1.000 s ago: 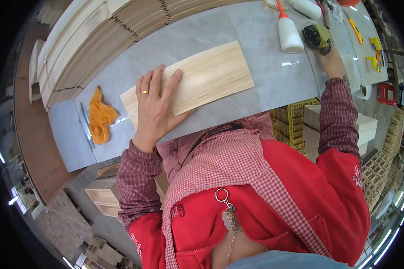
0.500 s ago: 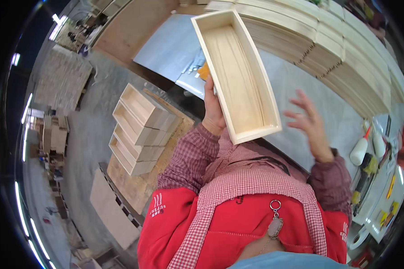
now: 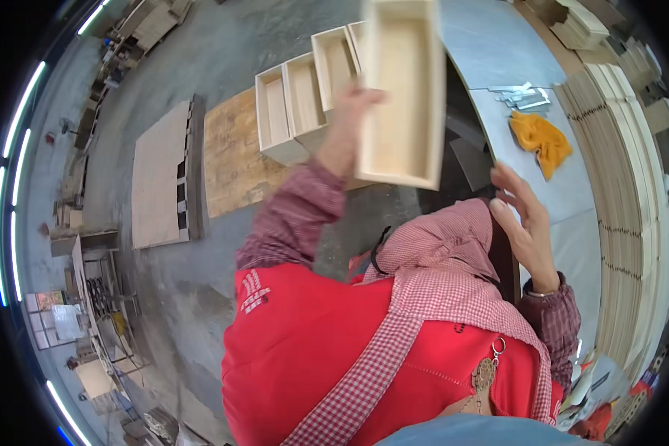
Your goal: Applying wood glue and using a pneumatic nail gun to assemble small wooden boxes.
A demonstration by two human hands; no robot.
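A long, open-topped pale wooden box hangs in the air, its hollow side facing me. My left hand grips it by the left long side, with the fingers partly hidden and a little blurred. Just left of that hand, similar wooden boxes stand side by side on a brown board. My right hand is free beside the workbench edge, its fingers spread and holding nothing.
On the grey workbench lie an orange cloth and some small metal strips. Tall stacks of wooden slats line its far right side. A flat wooden pallet rests on the concrete floor at the left.
My body has turned left, away from the workbench. The box has swung over toward the stacked boxes in my left hand. My right hand stays apart from it.
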